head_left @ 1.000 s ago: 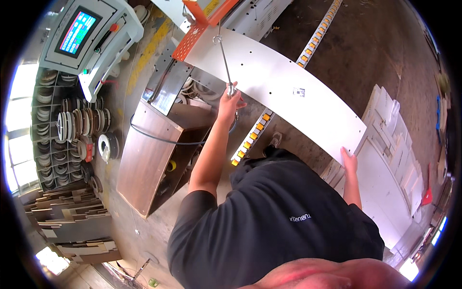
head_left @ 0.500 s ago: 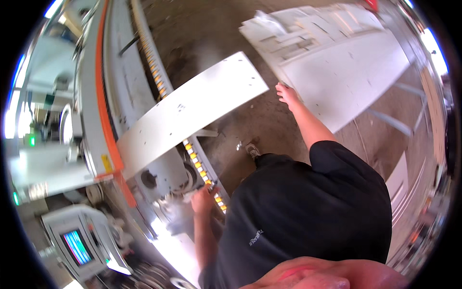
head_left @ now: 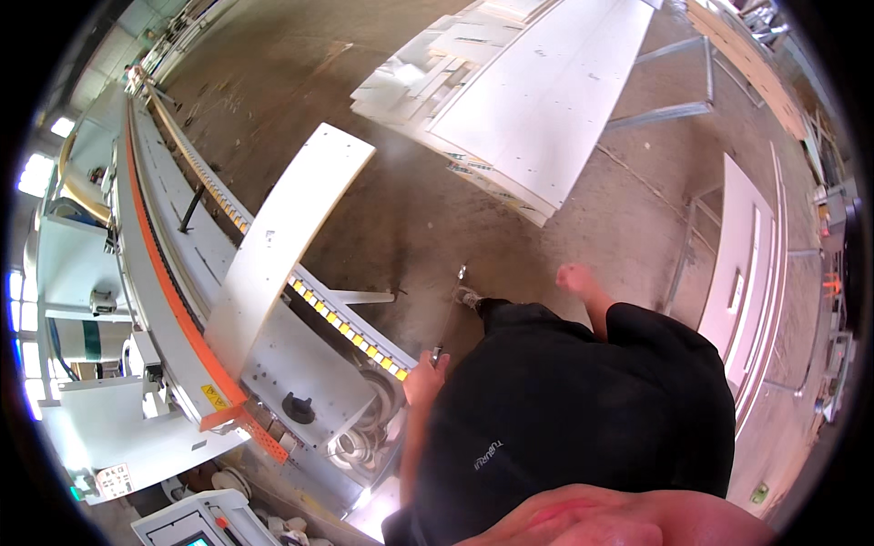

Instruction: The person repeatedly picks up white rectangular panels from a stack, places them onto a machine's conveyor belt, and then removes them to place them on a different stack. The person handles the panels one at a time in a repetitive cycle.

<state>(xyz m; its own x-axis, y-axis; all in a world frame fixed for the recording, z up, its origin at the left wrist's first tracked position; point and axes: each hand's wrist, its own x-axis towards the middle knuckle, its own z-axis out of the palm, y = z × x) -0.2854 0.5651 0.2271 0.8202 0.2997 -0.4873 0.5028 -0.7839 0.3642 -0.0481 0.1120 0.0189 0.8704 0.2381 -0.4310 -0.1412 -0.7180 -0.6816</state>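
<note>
White laminated long panel (head_left: 278, 241) resting half-fed on grey edge-banding machine bed (head_left: 300, 364), left hand (head_left: 424, 380) clenched round thin metal rod (head_left: 449, 314), probably a lever, right hand (head_left: 575, 278) free, seemingly loose.

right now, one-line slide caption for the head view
White panel rests on the edge-banding machine; left hand grips a thin metal rod, right hand free.
</note>
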